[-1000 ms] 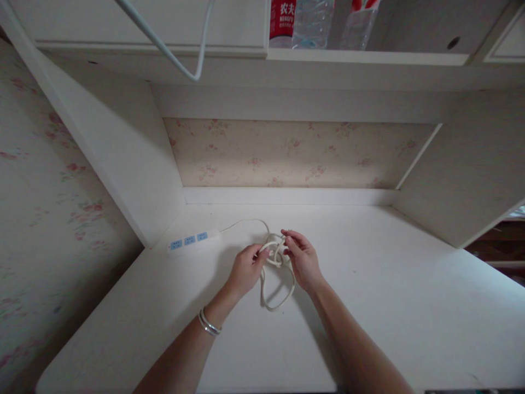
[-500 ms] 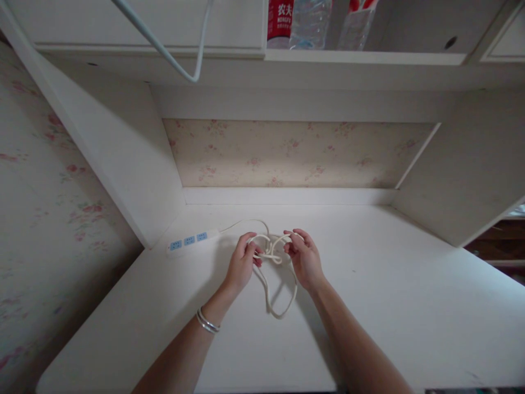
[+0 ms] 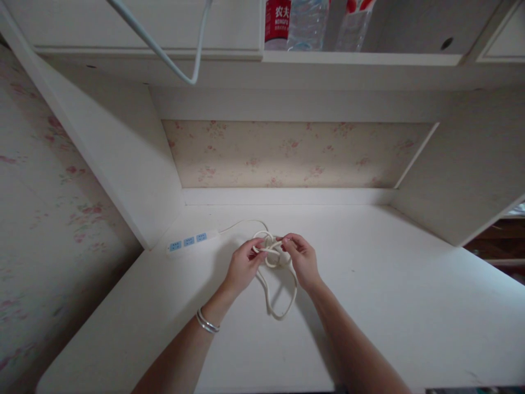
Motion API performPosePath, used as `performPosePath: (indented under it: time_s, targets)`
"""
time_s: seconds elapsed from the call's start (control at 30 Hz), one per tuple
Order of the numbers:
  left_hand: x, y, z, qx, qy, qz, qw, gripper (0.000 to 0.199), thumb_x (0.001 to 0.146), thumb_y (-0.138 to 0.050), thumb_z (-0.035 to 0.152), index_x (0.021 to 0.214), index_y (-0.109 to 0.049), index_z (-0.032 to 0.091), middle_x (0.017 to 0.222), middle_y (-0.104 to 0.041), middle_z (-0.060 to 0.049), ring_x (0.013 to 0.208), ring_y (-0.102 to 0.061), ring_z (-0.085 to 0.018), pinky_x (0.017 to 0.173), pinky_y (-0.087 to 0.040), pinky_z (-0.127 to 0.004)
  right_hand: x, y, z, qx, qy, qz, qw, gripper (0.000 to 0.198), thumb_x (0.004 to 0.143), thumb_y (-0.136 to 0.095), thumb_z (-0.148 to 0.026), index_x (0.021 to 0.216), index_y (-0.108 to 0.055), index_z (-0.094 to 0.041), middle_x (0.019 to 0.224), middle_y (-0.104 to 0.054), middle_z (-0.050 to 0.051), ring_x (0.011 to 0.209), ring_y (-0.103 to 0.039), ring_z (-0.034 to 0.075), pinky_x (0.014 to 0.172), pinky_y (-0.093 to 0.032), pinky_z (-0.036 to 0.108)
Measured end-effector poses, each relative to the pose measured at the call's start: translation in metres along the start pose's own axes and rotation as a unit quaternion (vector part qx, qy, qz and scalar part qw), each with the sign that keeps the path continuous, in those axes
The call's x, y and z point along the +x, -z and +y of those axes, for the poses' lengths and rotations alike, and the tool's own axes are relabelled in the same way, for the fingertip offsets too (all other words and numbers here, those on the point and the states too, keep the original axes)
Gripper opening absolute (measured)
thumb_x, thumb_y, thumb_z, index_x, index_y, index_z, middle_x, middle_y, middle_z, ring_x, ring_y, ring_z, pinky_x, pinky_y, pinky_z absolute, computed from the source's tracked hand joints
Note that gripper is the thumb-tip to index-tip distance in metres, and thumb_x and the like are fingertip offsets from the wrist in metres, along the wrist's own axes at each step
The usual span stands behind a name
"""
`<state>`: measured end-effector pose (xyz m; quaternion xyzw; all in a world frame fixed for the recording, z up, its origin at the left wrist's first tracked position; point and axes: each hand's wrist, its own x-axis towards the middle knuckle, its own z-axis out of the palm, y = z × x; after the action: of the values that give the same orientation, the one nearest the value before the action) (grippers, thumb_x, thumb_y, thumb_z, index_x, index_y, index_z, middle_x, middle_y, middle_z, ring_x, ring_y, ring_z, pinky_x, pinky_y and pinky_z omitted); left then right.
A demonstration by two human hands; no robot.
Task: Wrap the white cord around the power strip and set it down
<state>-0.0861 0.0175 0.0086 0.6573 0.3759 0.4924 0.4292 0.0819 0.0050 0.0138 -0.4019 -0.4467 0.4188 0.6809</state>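
Note:
A looped, tangled white power cord (image 3: 296,290) is held between my two hands above the white desk. My left hand (image 3: 241,265) pinches one part of it, with a loop rising past the fingertips. On the other side my right hand (image 3: 302,260) grips another strand between thumb and fingers. Below the hands a larger loop hangs toward the desk surface. From the tangle a thin stretch of cord runs left to a white power strip (image 3: 188,242) with blue sockets, lying on the desk. The cord's plug end cannot be made out.
The white desk (image 3: 394,306) has side panels left and right. Overhead, a shelf (image 3: 361,58) holds a red-labelled bottle (image 3: 277,22) and clear plastic bottles (image 3: 307,24). A pale bent rod or cable (image 3: 164,52) hangs down at the upper left.
My hands have drawn slightly closer together. The loops between them have tightened and shifted, and the right fingers have closed in on a strand nearer the tangle.

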Motion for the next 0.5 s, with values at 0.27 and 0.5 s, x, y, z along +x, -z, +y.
performPosePath:
  time_s: [0.27, 0.5]
  targets:
    - [0.003, 0.004, -0.005, 0.123, -0.041, 0.068, 0.989, 0.026, 0.082, -0.061, 0.036, 0.100, -0.065, 0.018, 0.091, -0.067, -0.004, 0.073, -0.062, -0.013, 0.068, -0.050, -0.024, -0.004, 0.000, 0.005, -0.070, -0.011, -0.072, 0.995, 0.018, 0.079, -0.064, -0.038, 0.086, -0.067, -0.023, 0.080, -0.067, 0.000, 0.074, -0.058, 0.016, 0.070, -0.043, 0.027]
    - [0.001, 0.002, -0.004, 0.095, -0.043, 0.062, 0.993, 0.026, 0.081, -0.062, 0.036, 0.099, -0.066, 0.018, 0.096, -0.067, -0.007, 0.082, -0.064, -0.016, 0.073, -0.051, -0.025, -0.011, -0.005, 0.008, -0.179, 0.021, -0.139, 0.974, 0.023, 0.085, -0.056, -0.040, 0.094, -0.071, -0.026, 0.096, -0.070, 0.002, 0.090, -0.061, 0.020, 0.084, -0.045, 0.033]
